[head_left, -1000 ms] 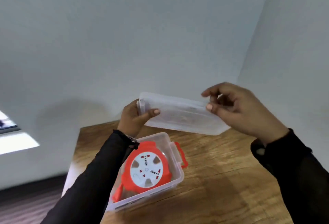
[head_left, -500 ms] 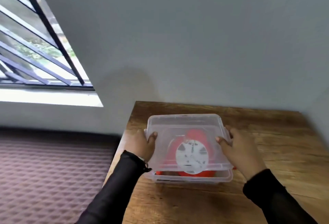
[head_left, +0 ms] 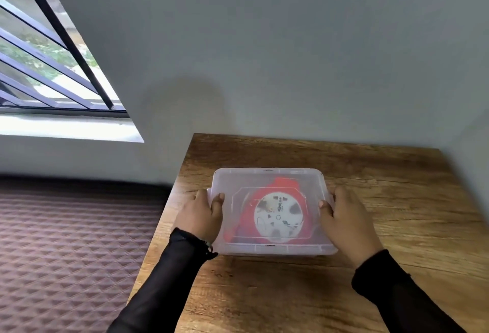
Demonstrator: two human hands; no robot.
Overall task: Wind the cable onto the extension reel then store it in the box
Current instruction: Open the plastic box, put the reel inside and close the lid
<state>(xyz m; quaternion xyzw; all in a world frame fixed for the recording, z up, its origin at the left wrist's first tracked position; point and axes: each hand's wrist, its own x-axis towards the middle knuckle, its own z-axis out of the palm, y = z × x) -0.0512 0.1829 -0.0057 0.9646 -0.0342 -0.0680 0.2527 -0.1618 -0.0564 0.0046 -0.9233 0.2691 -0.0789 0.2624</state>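
My left hand (head_left: 199, 217) and right hand (head_left: 346, 220) clamp the short ends of the clear box (head_left: 270, 249), thumbs over the lid (head_left: 238, 181). Red extension reel (head_left: 277, 216) lies flat inside, lid on top. Box sits on wooden table (head_left: 397, 200), wall (head_left: 264, 54) behind.

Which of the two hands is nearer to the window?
The left hand, at the box's left end. The window is on that side; the right hand holds the opposite end.
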